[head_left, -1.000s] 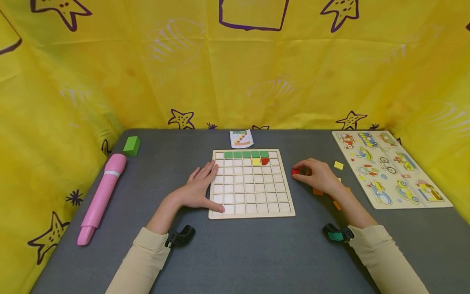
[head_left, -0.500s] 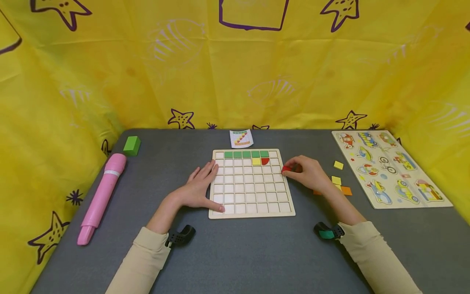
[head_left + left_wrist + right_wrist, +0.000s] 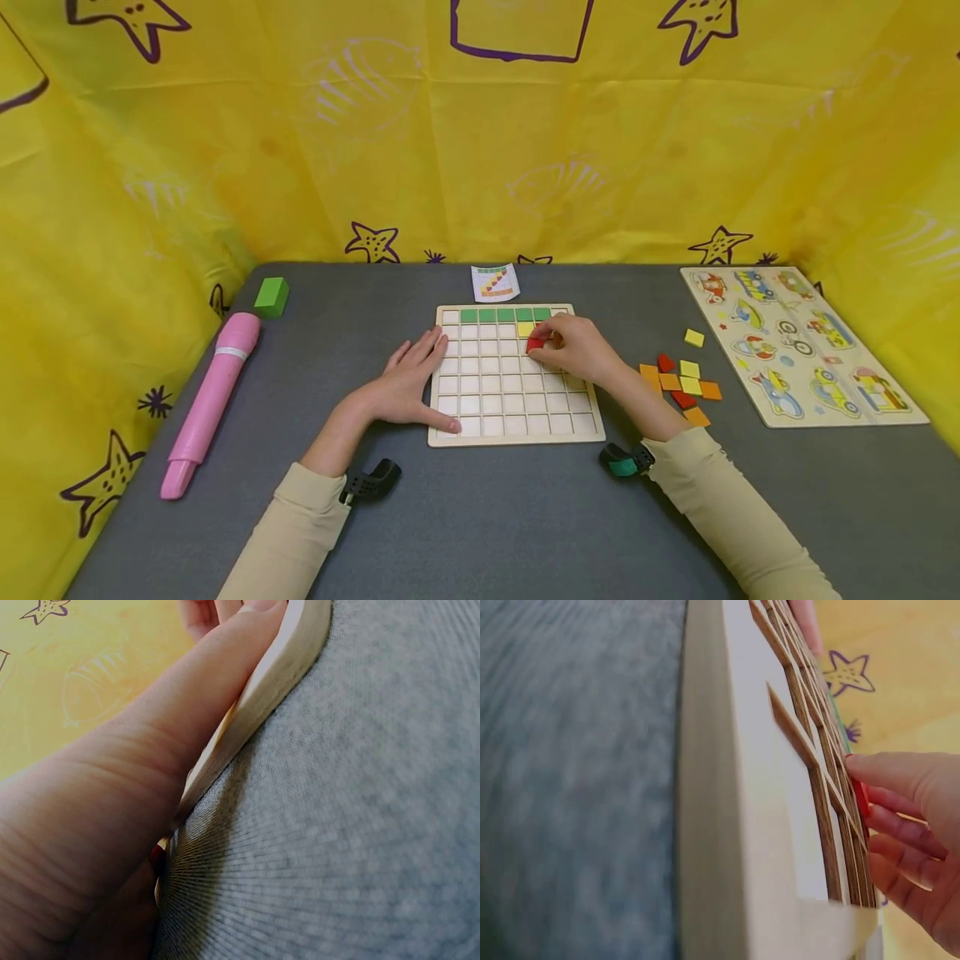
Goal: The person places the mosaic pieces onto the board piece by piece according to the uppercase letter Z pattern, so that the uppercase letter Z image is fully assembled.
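Observation:
A wooden grid board (image 3: 513,442) with white cells lies in the middle of the table. Green tiles (image 3: 487,316) fill most of its top row, with a yellow tile (image 3: 525,330) in the row below. My left hand (image 3: 405,387) rests with spread fingers on the board's left edge, thumb on the lower corner. Between thumb and fingertips my right hand (image 3: 577,348) pinches a red tile (image 3: 534,344), right over the cells just below the yellow tile. In the right wrist view the red tile (image 3: 861,796) shows at the fingertips, close over the grid.
Loose orange, yellow and red tiles (image 3: 670,382) lie right of the board. Farther right is a picture puzzle board (image 3: 795,350). A small pattern card (image 3: 495,283) sits behind the grid. On the left are a pink toy microphone (image 3: 210,408) and a green block (image 3: 272,297).
My right hand has moved left from beside the loose tiles to over the board, carrying the red tile. The left hand has stayed in place.

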A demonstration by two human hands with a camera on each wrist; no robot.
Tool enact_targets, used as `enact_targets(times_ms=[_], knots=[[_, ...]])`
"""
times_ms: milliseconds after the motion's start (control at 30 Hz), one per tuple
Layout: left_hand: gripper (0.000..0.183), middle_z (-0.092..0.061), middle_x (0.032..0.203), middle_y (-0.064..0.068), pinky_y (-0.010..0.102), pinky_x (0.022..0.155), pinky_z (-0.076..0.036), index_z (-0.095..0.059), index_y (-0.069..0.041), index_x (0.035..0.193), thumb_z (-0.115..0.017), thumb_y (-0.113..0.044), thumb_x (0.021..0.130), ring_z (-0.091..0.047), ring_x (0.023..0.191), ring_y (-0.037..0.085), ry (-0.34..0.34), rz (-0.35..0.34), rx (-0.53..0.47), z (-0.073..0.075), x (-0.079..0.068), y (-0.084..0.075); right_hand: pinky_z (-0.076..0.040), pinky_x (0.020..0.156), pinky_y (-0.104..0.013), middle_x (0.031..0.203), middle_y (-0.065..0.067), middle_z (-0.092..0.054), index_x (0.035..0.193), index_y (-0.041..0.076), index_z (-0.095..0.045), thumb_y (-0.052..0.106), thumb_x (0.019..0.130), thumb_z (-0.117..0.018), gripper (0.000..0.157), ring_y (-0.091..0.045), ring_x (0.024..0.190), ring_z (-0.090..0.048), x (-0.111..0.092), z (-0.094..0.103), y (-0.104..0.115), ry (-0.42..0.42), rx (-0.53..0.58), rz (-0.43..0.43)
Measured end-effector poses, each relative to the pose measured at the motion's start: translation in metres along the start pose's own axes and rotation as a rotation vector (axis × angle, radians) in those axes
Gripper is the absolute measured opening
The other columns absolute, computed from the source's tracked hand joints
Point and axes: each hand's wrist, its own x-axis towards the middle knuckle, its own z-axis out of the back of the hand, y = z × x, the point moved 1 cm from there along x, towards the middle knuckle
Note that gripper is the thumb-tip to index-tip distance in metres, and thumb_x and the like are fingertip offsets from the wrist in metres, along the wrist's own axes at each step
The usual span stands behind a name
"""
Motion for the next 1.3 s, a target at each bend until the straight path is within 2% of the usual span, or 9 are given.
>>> enact_targets(times_ms=[267,500,667,800,1133,1300], knots=[[0.13,0.008,0.163,0.012,0.051,0.115,0.003,-0.002,-0.004,0.156,-0.076,-0.067,0.07,0.007,0.149,0.026,0.0,-0.002,0.0,0.0,0.0,0.0,-0.045,0.069,-0.033,0.09,-0.005,-0.068,0.102,0.005,-0.074,0.009,0.087,-0.073,0.015,-0.021,0.078,-0.055,0.003,-0.004,0.005,-0.011,-0.009,0.051],[0.13,0.008,0.163,0.012,0.051,0.115,0.003,-0.001,-0.005,0.156,-0.076,-0.067,0.07,0.006,0.149,0.026,0.005,0.001,0.001,-0.001,0.0,0.0,-0.044,0.067,-0.033,0.095,-0.008,-0.066,0.108,0.005,-0.075,0.005,0.088,-0.07,0.02,-0.02,0.076,-0.053,0.0,-0.005,0.005,-0.015,0.007,0.035],[0.13,0.007,0.163,0.012,0.051,0.115,0.002,-0.002,-0.004,0.156,-0.076,-0.067,0.07,0.006,0.149,0.026,0.0,-0.002,0.002,-0.001,0.0,0.0,-0.046,0.071,-0.035,0.098,-0.008,-0.068,0.108,0.004,-0.074,0.004,0.089,-0.068,0.02,-0.02,0.079,-0.056,-0.002,-0.005,0.004,-0.037,0.005,0.055],[0.13,0.008,0.163,0.012,0.052,0.115,0.002,-0.001,-0.005,0.156,-0.076,-0.067,0.07,0.006,0.149,0.026,-0.001,-0.001,0.001,-0.001,0.0,0.001,-0.049,0.074,-0.036,0.098,-0.007,-0.069,0.107,0.005,-0.074,0.006,0.09,-0.068,0.018,-0.02,0.083,-0.059,-0.004,-0.004,0.001,-0.051,0.005,0.036],[0.131,0.009,0.163,0.012,0.052,0.115,0.003,-0.001,-0.005,0.157,-0.075,-0.069,0.07,0.007,0.149,0.026,0.012,0.006,0.008,-0.001,0.001,0.001,-0.047,0.07,-0.037,0.096,-0.007,-0.068,0.104,0.005,-0.074,0.007,0.089,-0.07,0.016,-0.022,0.079,-0.057,-0.027,0.017,-0.021,-0.139,-0.005,-0.043],[0.131,0.009,0.163,0.011,0.052,0.115,0.003,-0.001,-0.006,0.157,-0.075,-0.069,0.07,0.007,0.149,0.026,0.011,0.012,0.007,-0.001,0.0,0.001,-0.048,0.077,-0.045,0.103,-0.015,-0.067,0.106,0.003,-0.073,0.008,0.09,-0.067,0.017,-0.03,0.086,-0.061,-0.042,0.035,-0.042,-0.184,-0.056,-0.098]])
